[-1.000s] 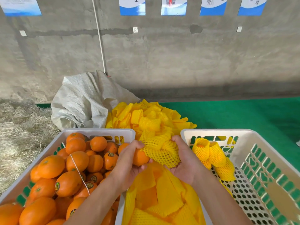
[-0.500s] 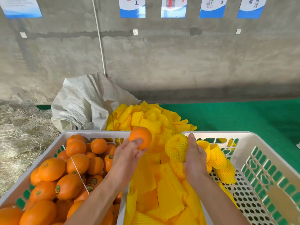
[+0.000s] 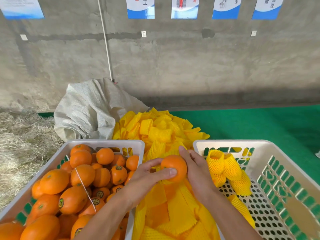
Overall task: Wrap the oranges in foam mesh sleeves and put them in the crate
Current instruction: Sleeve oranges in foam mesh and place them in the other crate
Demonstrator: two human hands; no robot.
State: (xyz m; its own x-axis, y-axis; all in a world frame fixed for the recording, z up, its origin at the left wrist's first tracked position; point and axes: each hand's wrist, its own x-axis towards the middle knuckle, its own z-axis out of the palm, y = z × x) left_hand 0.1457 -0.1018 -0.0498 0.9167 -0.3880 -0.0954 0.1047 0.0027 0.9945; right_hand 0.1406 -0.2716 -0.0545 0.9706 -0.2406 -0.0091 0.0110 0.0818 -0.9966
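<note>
My left hand (image 3: 149,177) grips a bare orange (image 3: 174,168) between the two crates, thumb across its front. My right hand (image 3: 197,172) cups the orange's right side, holding a yellow foam mesh sleeve (image 3: 165,182) that is mostly hidden behind the fruit. Only an edge of mesh shows under the orange. The white crate on the left (image 3: 103,142) is full of unwrapped oranges (image 3: 81,175). A few wrapped oranges (image 3: 223,165) lie at the far left corner of the white crate on the right (image 3: 242,142).
A pile of loose yellow sleeves (image 3: 161,132) fills the gap between the crates and spreads behind them. A grey woven sack (image 3: 90,111) slumps behind the left crate. Straw (image 3: 20,144) lies to the left, green matting (image 3: 259,122) to the right, a concrete wall behind.
My left hand lifted the orange clear, then brought it down and right against my right hand. The opened sleeve that my right hand held up is now hidden behind the orange.
</note>
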